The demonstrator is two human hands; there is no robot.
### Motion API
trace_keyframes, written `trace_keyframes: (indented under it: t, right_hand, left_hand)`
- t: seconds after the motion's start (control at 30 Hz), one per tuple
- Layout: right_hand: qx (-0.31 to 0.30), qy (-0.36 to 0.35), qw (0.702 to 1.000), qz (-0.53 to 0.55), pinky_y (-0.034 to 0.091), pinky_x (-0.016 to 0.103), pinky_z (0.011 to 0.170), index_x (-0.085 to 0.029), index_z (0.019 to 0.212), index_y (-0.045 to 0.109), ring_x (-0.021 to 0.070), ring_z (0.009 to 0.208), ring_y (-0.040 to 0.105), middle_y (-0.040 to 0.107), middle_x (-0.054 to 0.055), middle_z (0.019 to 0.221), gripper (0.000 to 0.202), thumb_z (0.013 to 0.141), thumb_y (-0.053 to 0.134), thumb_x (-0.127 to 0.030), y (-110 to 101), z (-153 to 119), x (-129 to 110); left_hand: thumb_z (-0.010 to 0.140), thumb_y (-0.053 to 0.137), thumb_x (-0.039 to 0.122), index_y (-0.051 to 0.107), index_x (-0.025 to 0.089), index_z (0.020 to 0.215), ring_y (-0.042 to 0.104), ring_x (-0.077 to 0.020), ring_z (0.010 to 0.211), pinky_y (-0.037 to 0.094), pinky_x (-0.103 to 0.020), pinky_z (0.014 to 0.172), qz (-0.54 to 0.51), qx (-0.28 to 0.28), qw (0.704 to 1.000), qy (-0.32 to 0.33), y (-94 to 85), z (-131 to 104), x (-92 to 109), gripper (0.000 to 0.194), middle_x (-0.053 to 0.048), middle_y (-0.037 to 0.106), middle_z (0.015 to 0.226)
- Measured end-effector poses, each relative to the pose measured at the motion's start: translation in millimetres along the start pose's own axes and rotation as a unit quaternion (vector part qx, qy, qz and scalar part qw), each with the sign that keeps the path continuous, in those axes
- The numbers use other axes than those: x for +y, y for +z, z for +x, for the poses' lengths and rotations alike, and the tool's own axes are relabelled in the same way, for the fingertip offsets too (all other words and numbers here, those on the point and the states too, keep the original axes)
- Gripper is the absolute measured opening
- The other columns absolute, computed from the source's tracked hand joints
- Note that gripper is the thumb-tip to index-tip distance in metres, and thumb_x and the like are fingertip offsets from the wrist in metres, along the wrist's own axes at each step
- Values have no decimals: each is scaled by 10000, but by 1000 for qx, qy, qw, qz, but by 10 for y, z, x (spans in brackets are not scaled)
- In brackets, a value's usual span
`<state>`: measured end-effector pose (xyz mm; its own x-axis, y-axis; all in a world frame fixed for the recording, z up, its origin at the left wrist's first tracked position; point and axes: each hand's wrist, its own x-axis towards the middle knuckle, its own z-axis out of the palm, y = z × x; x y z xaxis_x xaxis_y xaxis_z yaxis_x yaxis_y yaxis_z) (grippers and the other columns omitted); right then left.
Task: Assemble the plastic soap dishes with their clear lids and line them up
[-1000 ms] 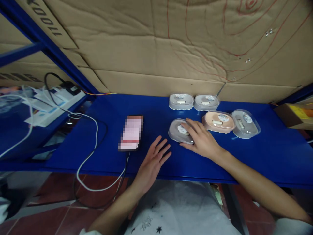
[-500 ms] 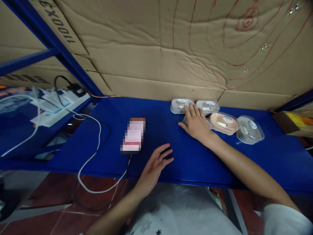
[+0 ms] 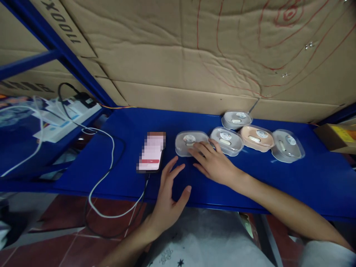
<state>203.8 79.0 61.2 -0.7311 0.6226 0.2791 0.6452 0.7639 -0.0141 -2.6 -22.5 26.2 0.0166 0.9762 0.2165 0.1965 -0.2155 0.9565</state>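
Observation:
Several lidded oval containers stand on the blue table [image 3: 133, 122]. My right hand [image 3: 215, 163] reaches over the leftmost clear-lidded container [image 3: 185, 145], its spread fingers at the container's right front edge. Beside it are a grey container [image 3: 226, 142], a peach one [image 3: 256, 139] and another grey one [image 3: 287, 146], with one more grey container [image 3: 236, 119] behind them. Near the front edge, my left hand [image 3: 169, 196] is held with fingers apart and nothing in it, just in front of the leftmost container. A phone [image 3: 151, 152] with a blurred screen lies left of the containers.
A white cable [image 3: 112, 148] loops from a power strip [image 3: 66, 122] over the table's front edge towards the phone. Cardboard [image 3: 155, 55] rises behind the table. An open cardboard box [image 3: 328, 139] sits at the far right.
The back-left container has come forward and left, with my right hand moving the same way. My left hand has opened wider and shifted slightly left. The view has shifted a little.

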Motion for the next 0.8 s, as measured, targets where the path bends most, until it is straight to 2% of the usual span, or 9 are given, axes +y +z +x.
trace_keyframes:
  t: [0.17,0.23,0.33,0.43,0.53,0.6,0.67,0.73,0.8]
  right_hand:
    - [70,-101,990,67,518,422,941,-214,1286,695,252,1057,671,757,86,1195,276,1086,550,-338,-123,-518,50]
    - [109,-33,993,14,503,409,808,-202,1092,739,243,870,660,761,74,979,220,1076,564,-335,-137,-643,172]
    - [114,156,978,-75,494,451,780,-180,935,731,292,832,658,719,110,868,310,1084,530,-365,-118,-689,360]
    - [98,209,972,-37,537,511,933,-146,1061,735,352,1051,693,738,171,1077,358,1095,508,-420,-66,-628,473]
    - [79,141,985,57,419,564,1210,-147,1345,647,351,1428,552,619,190,1480,377,1120,458,-382,-23,-580,473]
    - [49,91,988,114,310,581,1297,-183,1477,550,312,1561,416,515,157,1616,406,1135,413,-354,-19,-583,420]
    - [19,46,986,162,305,575,1304,-219,1540,486,287,1584,386,487,128,1650,439,1138,407,-379,-33,-603,354]
    - [20,32,983,177,364,576,1265,-235,1540,485,300,1538,455,532,126,1615,463,1132,415,-443,-48,-620,317]
    - [68,105,981,151,453,579,1181,-220,1459,561,329,1404,587,647,151,1472,451,1125,411,-483,-44,-621,353]
  left_hand:
    - [883,833,296,484,429,1558,187,-398,1646,192,-613,1321,132,-36,990,27,15,41,-64,772,-40,202,1787]
    - [859,860,353,467,426,1573,254,-412,1623,249,-634,1295,133,-79,988,10,23,56,-97,819,-72,266,1769]
    - [878,838,378,448,424,1583,386,-406,1560,308,-650,1263,161,-112,981,7,18,68,-128,807,-97,406,1702]
    - [907,802,362,402,403,1600,419,-393,1540,364,-643,1239,224,-128,966,34,3,73,-137,801,-110,418,1688]
    - [932,773,364,342,380,1616,440,-383,1529,397,-637,1225,269,-141,951,62,0,79,-145,809,-132,426,1677]
    - [941,764,371,300,365,1628,457,-381,1520,390,-643,1231,279,-141,946,79,6,83,-154,829,-142,456,1658]
    - [938,767,389,240,344,1649,476,-377,1511,380,-643,1241,277,-133,947,97,12,87,-165,886,-152,484,1641]
    - [932,773,400,199,325,1661,488,-374,1505,373,-638,1248,273,-127,947,108,15,91,-173,931,-160,498,1633]
    - [934,771,396,202,316,1659,487,-372,1508,371,-633,1250,276,-130,946,111,13,96,-177,925,-163,502,1631]
